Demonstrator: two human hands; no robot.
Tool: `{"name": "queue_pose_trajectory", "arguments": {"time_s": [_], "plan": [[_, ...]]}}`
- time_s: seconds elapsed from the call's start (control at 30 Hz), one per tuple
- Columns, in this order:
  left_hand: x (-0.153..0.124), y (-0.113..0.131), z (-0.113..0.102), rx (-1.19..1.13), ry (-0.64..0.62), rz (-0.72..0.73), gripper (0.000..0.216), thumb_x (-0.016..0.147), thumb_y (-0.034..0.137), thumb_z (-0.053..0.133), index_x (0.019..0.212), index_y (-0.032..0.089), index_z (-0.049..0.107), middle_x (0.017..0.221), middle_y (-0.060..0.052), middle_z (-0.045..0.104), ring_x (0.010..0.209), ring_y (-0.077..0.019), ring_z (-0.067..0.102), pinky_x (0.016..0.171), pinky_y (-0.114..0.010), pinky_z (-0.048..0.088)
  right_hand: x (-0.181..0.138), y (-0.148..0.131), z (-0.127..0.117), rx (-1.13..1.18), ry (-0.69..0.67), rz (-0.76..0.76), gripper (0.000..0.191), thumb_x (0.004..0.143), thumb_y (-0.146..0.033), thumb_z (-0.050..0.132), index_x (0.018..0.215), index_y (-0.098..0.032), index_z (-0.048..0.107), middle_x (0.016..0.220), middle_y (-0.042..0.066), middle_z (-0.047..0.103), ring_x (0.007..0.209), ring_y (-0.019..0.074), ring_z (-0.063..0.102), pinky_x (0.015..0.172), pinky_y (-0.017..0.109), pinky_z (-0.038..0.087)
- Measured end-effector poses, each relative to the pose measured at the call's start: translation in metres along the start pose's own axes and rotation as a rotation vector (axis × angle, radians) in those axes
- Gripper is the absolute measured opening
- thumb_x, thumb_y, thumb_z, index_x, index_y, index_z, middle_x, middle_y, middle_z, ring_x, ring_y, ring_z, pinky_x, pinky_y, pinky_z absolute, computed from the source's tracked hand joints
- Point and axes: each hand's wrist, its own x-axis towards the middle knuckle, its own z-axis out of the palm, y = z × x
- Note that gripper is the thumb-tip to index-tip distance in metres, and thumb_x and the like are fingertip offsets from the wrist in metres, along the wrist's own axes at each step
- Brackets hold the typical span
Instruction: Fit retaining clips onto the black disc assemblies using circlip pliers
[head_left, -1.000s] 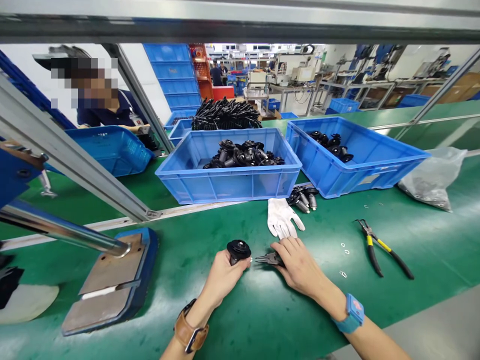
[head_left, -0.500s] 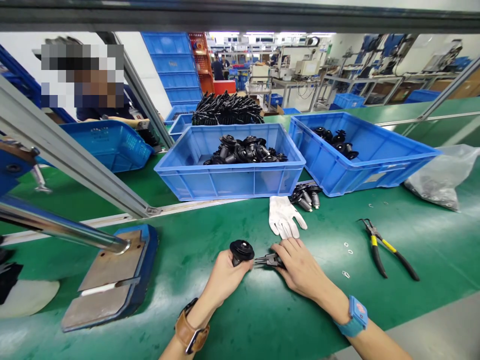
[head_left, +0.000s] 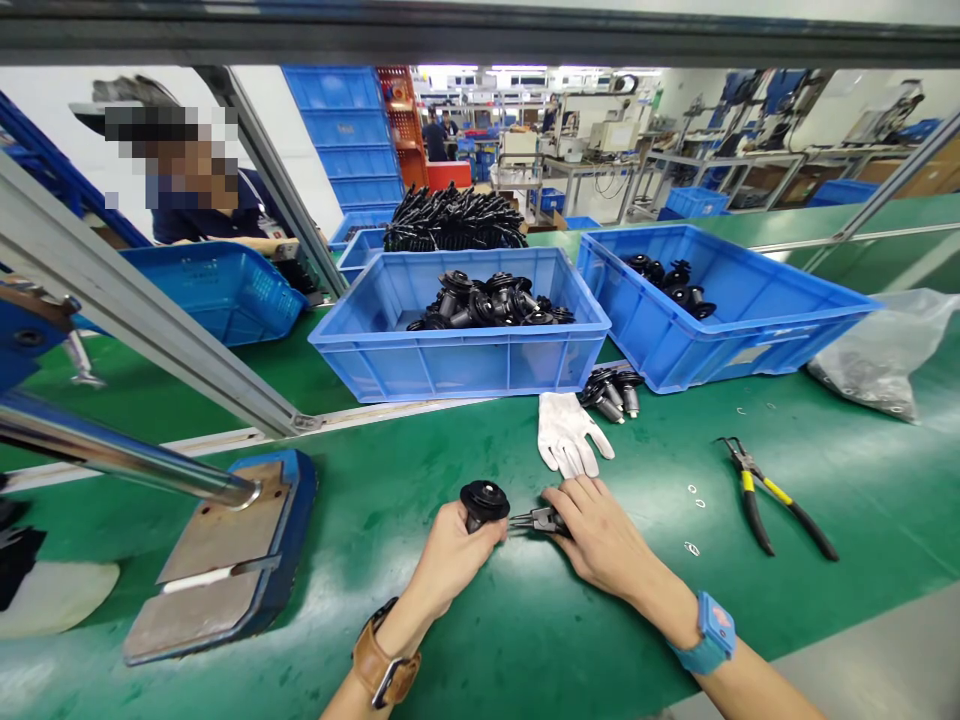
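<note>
My left hand (head_left: 450,555) is closed around the stem of a round black part (head_left: 484,498), holding it upright just above the green belt (head_left: 480,640). My right hand (head_left: 600,535) grips small pliers (head_left: 534,519), their tips pointing left at the black part. A white glove (head_left: 568,430) lies on the belt just beyond my right hand.
Two blue bins (head_left: 461,355) (head_left: 720,340) hold black parts, with a few more loose parts (head_left: 611,390) between them. Yellow-handled pliers (head_left: 772,500) and small rings (head_left: 694,495) lie at right, a plastic bag (head_left: 877,355) beyond. A blue press base (head_left: 225,560) stands left. A person sits at far left.
The view has shifted slightly over the second. Both hands stay where they were, holding the black part and the pliers.
</note>
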Motion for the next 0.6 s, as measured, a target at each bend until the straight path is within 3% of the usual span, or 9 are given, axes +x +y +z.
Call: {"name": "queue_pose_trajectory", "arguments": {"time_s": [0.6], "plan": [[-0.0002,0.0019,0.0014,0.003,0.016,-0.043,0.029,0.073,0.044,0.065,0.065,0.018,0.056,0.048,0.008,0.038,0.047,-0.0079,0.03,0.048,-0.024,0.021,-0.0016,-0.0005,0.0002,0.015,0.003,-0.01,0.033,0.092,-0.019,0.062,0.124,-0.014,0.053,0.105,0.011,0.056,0.094,0.0266,0.045,0.082,0.041,0.041]]}}
